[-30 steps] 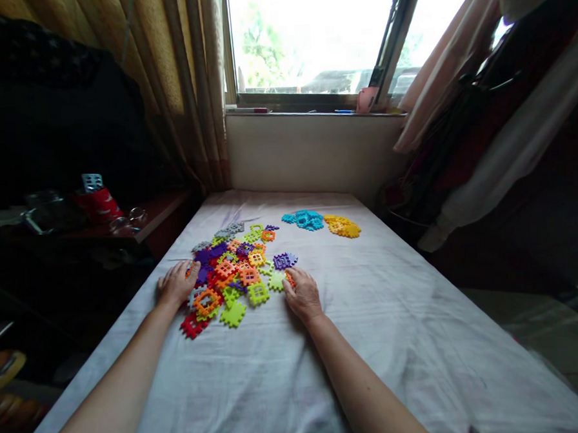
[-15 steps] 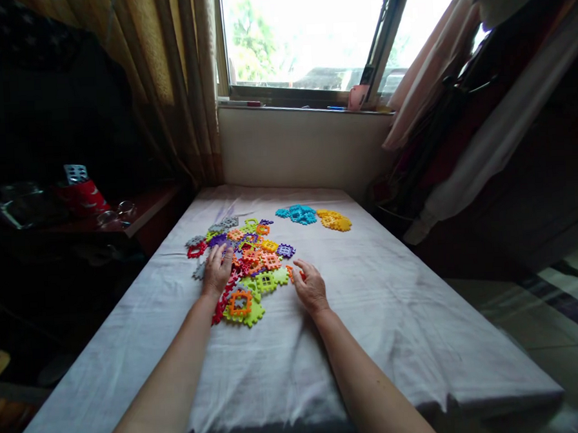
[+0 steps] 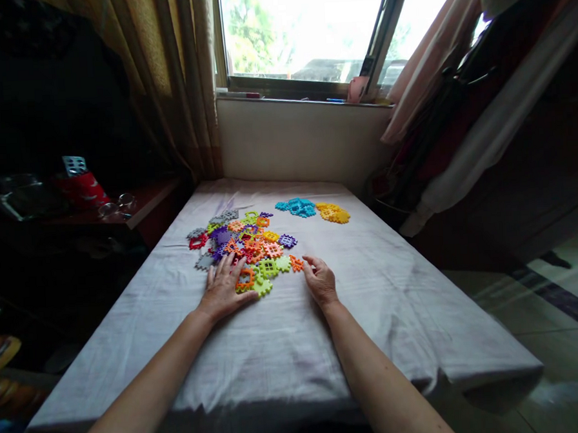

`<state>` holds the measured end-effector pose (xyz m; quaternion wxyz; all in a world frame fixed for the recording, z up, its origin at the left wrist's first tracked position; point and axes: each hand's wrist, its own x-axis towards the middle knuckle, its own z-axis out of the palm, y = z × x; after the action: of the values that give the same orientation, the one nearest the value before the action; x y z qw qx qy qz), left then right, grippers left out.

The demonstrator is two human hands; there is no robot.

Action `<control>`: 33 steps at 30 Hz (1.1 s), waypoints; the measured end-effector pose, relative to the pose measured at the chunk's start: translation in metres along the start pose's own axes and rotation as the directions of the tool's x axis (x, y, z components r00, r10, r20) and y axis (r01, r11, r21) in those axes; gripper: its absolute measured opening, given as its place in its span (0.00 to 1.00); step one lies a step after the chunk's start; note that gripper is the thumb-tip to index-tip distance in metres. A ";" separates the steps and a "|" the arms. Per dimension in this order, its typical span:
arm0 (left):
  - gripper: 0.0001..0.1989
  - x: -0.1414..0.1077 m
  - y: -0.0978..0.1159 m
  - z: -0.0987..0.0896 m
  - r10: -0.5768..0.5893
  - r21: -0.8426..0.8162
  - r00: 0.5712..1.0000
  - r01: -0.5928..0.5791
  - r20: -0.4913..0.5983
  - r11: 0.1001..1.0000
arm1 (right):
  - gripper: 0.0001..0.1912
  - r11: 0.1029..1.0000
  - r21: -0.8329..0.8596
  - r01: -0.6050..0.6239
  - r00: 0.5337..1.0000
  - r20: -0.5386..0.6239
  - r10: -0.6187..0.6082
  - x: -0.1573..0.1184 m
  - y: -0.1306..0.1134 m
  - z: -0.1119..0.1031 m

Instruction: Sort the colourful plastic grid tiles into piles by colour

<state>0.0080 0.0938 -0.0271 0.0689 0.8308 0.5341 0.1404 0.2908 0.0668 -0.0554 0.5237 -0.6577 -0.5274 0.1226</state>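
Mixed pile of notched plastic pieces (image 3: 252, 245) spread on cloth-covered tabletop (image 3: 276, 346), partly hidden by left hand (image 3: 222, 290), fingers splayed, nothing grasped. Right hand (image 3: 320, 280) half-curled beside orange piece (image 3: 296, 263); grip cannot be told.

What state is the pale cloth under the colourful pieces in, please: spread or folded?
Spread: the cloth lies wide beneath the colourful pieces, with some wrinkles, and its near side hangs down.
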 end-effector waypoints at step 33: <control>0.24 -0.003 -0.008 -0.009 -0.203 -0.411 0.926 0.058 -0.319 0.910 | 0.09 0.819 -0.212 0.534 0.814 0.391 -0.430 -0.008 -0.050 0.027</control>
<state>-0.0033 0.0945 -0.0211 0.1463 0.7224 0.5538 0.3874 0.2396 0.0705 -0.0288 0.3325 -0.5450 -0.7697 0.0059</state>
